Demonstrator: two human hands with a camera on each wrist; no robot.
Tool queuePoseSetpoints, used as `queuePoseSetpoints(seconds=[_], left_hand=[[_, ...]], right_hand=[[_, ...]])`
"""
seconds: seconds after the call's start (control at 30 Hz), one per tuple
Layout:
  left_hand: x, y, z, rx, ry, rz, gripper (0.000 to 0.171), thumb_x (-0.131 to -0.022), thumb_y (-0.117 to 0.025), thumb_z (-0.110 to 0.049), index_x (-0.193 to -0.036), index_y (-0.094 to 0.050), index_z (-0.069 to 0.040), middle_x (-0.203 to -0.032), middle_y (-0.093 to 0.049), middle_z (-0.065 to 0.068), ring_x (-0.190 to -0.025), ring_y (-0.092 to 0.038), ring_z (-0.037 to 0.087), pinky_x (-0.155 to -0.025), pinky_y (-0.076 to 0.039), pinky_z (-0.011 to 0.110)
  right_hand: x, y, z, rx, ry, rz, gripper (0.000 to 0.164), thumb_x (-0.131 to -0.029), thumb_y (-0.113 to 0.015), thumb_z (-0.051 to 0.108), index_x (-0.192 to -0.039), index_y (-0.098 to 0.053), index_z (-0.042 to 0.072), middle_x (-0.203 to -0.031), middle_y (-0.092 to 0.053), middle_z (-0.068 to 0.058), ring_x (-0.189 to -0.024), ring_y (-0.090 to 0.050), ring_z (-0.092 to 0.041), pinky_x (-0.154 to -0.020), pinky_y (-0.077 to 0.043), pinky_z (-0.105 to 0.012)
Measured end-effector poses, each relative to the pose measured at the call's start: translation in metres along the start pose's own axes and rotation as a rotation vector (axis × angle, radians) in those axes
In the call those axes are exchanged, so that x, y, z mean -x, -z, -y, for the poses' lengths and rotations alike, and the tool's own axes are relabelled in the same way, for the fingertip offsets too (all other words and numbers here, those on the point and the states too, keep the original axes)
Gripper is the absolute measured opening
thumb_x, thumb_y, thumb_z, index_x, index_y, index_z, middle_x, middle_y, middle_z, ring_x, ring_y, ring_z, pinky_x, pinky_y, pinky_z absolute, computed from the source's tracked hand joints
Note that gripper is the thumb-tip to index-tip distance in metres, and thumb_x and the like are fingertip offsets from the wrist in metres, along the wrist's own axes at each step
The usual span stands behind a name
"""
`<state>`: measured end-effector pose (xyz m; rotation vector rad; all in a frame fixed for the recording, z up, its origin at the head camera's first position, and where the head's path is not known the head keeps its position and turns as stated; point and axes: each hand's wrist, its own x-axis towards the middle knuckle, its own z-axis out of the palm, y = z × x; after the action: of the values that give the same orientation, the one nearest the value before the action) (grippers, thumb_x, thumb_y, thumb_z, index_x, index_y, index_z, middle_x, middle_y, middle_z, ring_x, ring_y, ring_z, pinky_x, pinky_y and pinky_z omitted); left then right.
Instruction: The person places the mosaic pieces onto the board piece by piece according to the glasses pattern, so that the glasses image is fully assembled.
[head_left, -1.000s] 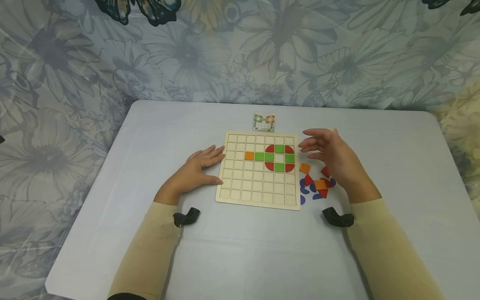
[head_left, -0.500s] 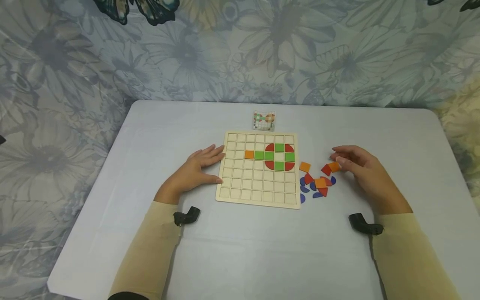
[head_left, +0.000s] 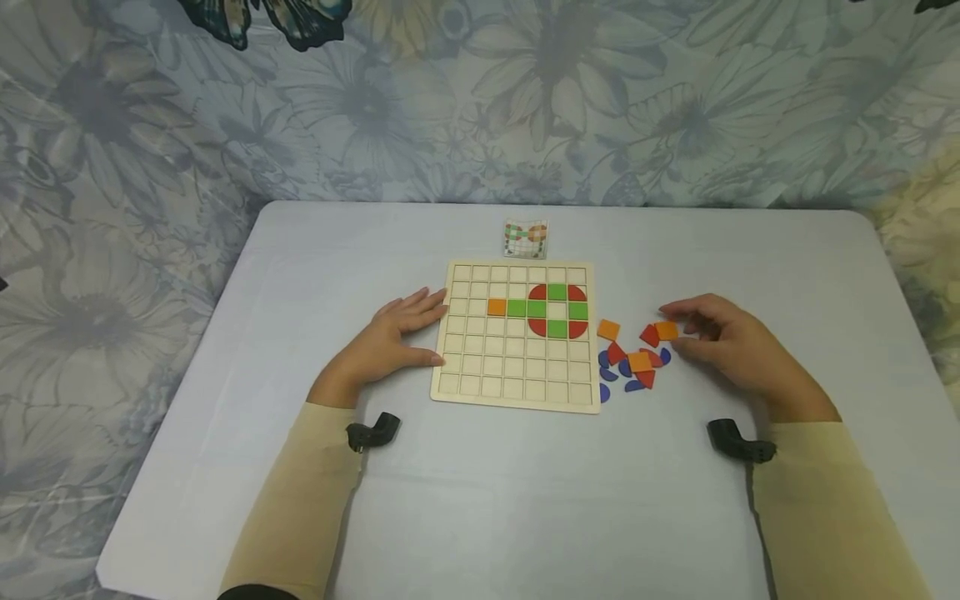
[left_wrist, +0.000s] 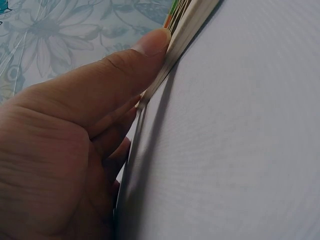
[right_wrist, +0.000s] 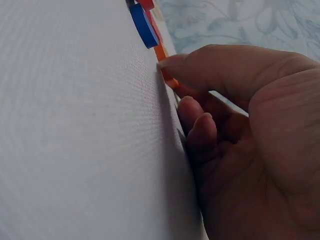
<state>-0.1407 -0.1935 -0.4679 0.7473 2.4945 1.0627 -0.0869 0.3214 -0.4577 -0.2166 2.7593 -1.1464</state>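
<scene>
A pale wooden grid board [head_left: 513, 383] lies on the table, bearing green squares, red quarter-rounds and one orange square. My left hand [head_left: 384, 343] rests against its left edge, fingers extended and thumb tip touching the rim [left_wrist: 180, 42]. To the right of the board, my right hand [head_left: 727, 346] pinches an orange square tile [head_left: 666, 331] between thumb and index finger. In the right wrist view the thumb meets the edge of this orange tile [right_wrist: 170, 80], while the other fingers are curled. A red tile [head_left: 649, 335] lies up against it.
Loose blue, red and orange pieces [head_left: 640, 362] are scattered beside the board's right edge. Another orange square [head_left: 608, 329] lies nearest the board. Behind the board is a small pattern card [head_left: 526, 239]. A flower-printed cloth [head_left: 480, 108] hangs beyond the white table [head_left: 480, 500].
My right hand has moved from above the pieces by the board out to the right and down to the orange tile at the pile's edge. The left hand has stayed in place.
</scene>
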Motion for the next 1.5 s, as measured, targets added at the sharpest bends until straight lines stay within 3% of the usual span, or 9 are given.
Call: queuePoseSetpoints(seconds=[0.23, 0.43, 0.63, 0.7, 0.8, 0.97, 1.17, 1.5], left_hand=[[0.000, -0.001, 0.002, -0.002, -0.002, 0.007, 0.089, -0.090, -0.093, -0.034, -0.165, -0.049, -0.014, -0.175, -0.030, -0.010, -0.164, -0.012, 0.013, -0.131, 0.002, 0.041], [0.001, -0.001, 0.002, -0.001, -0.006, 0.006, 0.089, -0.090, -0.093, -0.033, -0.164, -0.049, -0.014, -0.175, -0.030, -0.009, -0.164, -0.013, 0.013, -0.131, 0.001, 0.041], [0.000, 0.000, 0.000, -0.002, -0.009, 0.004, 0.089, -0.090, -0.093, -0.033, -0.164, -0.049, -0.013, -0.175, -0.030, -0.008, -0.164, -0.013, 0.015, -0.131, 0.001, 0.042], [0.000, 0.000, -0.001, 0.002, -0.010, -0.001, 0.088, -0.089, -0.093, -0.032, -0.164, -0.050, -0.013, -0.175, -0.031, -0.008, -0.164, -0.013, 0.016, -0.131, 0.001, 0.043], [0.000, 0.000, -0.001, 0.004, -0.007, -0.003, 0.088, -0.089, -0.094, -0.032, -0.163, -0.051, -0.012, -0.175, -0.031, -0.008, -0.164, -0.014, 0.017, -0.131, 0.000, 0.043], [0.000, 0.000, -0.002, 0.000, -0.002, 0.003, 0.089, -0.089, -0.094, -0.032, -0.163, -0.050, -0.012, -0.175, -0.031, -0.007, -0.164, -0.014, 0.018, -0.131, 0.000, 0.044], [0.000, 0.001, -0.003, -0.006, -0.004, -0.001, 0.089, -0.089, -0.094, -0.030, -0.163, -0.050, -0.011, -0.175, -0.031, -0.006, -0.164, -0.014, 0.018, -0.131, 0.000, 0.044], [0.000, 0.001, -0.001, -0.004, -0.010, -0.001, 0.088, -0.089, -0.094, -0.030, -0.163, -0.050, -0.011, -0.175, -0.031, -0.006, -0.164, -0.014, 0.018, -0.131, 0.000, 0.044]], right_hand=[[0.000, 0.000, 0.000, 0.078, 0.004, 0.009, 0.033, -0.101, -0.076, 0.004, -0.134, -0.075, 0.003, -0.116, -0.060, -0.011, -0.101, -0.048, -0.026, -0.076, -0.041, -0.020], [0.000, -0.003, 0.005, 0.041, -0.051, 0.004, 0.029, -0.101, -0.077, 0.002, -0.129, -0.071, 0.001, -0.120, -0.062, -0.015, -0.105, -0.050, -0.030, -0.081, -0.043, -0.025], [-0.001, -0.005, 0.008, 0.031, -0.116, -0.019, 0.026, -0.105, -0.073, 0.007, -0.130, -0.070, 0.002, -0.127, -0.066, -0.021, -0.113, -0.056, -0.038, -0.094, -0.049, -0.043], [-0.001, -0.006, 0.009, 0.027, -0.123, -0.056, 0.025, -0.106, -0.073, 0.011, -0.130, -0.071, 0.003, -0.126, -0.068, -0.020, -0.112, -0.057, -0.037, -0.093, -0.049, -0.039], [0.001, -0.007, 0.015, 0.005, -0.127, -0.113, 0.026, -0.107, -0.074, 0.015, -0.130, -0.072, 0.004, -0.122, -0.070, -0.017, -0.105, -0.058, -0.030, -0.085, -0.047, -0.022], [0.001, -0.011, 0.034, -0.059, -0.132, -0.141, 0.030, -0.107, -0.076, 0.026, -0.130, -0.076, 0.007, -0.124, -0.072, -0.013, -0.105, -0.059, -0.025, -0.078, -0.047, -0.009], [-0.005, -0.021, 0.065, -0.173, -0.031, -0.133, 0.025, -0.105, -0.078, 0.021, -0.124, -0.075, 0.005, -0.104, -0.074, -0.014, -0.087, -0.067, -0.028, -0.069, -0.057, -0.019], [-0.029, -0.045, 0.113, -0.259, 0.059, -0.061, 0.020, -0.104, -0.080, 0.023, -0.117, -0.077, 0.008, -0.103, -0.074, -0.008, -0.085, -0.063, -0.030, -0.065, -0.053, -0.023]])
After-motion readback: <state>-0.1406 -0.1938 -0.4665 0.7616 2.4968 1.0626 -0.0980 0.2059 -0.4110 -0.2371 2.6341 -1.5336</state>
